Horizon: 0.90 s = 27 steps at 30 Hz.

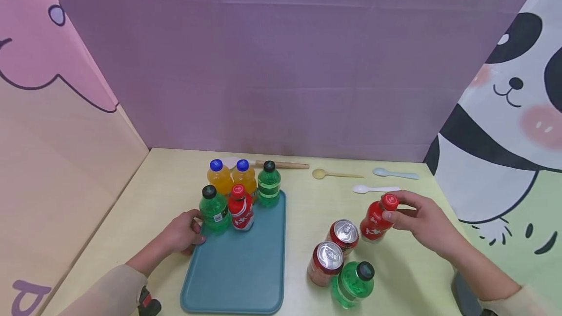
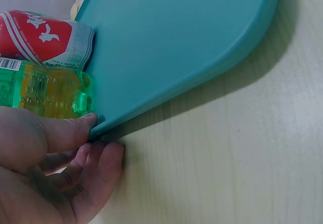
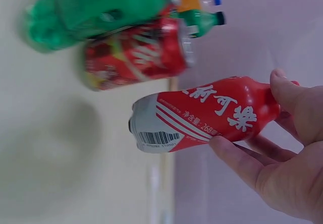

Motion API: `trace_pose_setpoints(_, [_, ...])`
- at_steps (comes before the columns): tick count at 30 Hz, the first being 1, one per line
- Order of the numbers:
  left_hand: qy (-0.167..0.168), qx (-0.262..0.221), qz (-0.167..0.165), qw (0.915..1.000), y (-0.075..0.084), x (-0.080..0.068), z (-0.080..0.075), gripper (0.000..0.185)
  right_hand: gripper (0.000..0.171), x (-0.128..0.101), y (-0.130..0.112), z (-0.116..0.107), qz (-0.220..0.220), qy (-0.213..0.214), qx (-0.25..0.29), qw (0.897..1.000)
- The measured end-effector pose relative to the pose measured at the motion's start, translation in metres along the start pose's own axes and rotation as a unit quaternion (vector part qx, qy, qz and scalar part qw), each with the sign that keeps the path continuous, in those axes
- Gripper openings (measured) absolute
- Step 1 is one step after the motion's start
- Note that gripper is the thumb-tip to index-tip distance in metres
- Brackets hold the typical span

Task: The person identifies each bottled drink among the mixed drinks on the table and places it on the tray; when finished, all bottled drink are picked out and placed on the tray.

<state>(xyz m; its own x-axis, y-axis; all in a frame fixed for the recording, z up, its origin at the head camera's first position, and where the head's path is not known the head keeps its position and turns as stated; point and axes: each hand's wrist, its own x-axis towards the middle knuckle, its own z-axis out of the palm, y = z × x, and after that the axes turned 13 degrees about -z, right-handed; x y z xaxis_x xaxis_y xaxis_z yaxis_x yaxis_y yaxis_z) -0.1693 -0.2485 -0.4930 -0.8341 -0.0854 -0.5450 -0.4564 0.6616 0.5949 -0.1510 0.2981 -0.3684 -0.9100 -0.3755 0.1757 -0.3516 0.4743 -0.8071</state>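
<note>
My right hand (image 1: 432,221) holds a red cola bottle (image 1: 376,219) near its neck; in the right wrist view the bottle (image 3: 202,114) is off the table. At the left, my left hand (image 1: 182,232) pinches the edge of a blue-green tray (image 1: 246,267), with the thumb (image 2: 70,131) on top and the fingers curled beneath. At the tray's far end stand a green bottle (image 1: 215,208), another red cola bottle (image 1: 240,208), a second green bottle (image 1: 269,184) and two orange drink bottles (image 1: 219,177) with blue caps.
Right of the tray stand two red cans (image 1: 325,262) and a green bottle (image 1: 352,284) with a black cap. Along the back lie a wooden-handled utensil (image 1: 281,165), a yellow spoon (image 1: 335,174), a pale blue spoon (image 1: 395,173) and a white spoon (image 1: 375,189).
</note>
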Motion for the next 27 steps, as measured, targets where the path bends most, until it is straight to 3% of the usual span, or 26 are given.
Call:
trace_pose_setpoints(7, [-0.001, -0.005, 0.005, 1.0000, -0.001, -0.003, -0.002, 0.054, 0.046, 0.021, -0.029, -0.017, -0.052, -0.007, -0.039, 0.998])
trace_pose_setpoints(12, [-0.002, -0.005, 0.003, 1.0000, -0.002, -0.002, -0.003, 0.054, 0.041, 0.045, -0.047, -0.014, -0.095, -0.018, -0.053, 0.994])
trace_pose_setpoints(18, [-0.002, -0.004, -0.002, 1.0000, -0.003, 0.001, -0.004, 0.053, 0.043, 0.080, -0.061, 0.012, -0.093, -0.045, -0.033, 0.994])
trace_pose_setpoints(27, [-0.001, 0.000, 0.003, 1.0000, -0.002, 0.000, -0.001, 0.054, 0.041, 0.122, -0.071, 0.073, -0.073, -0.102, 0.005, 0.992])
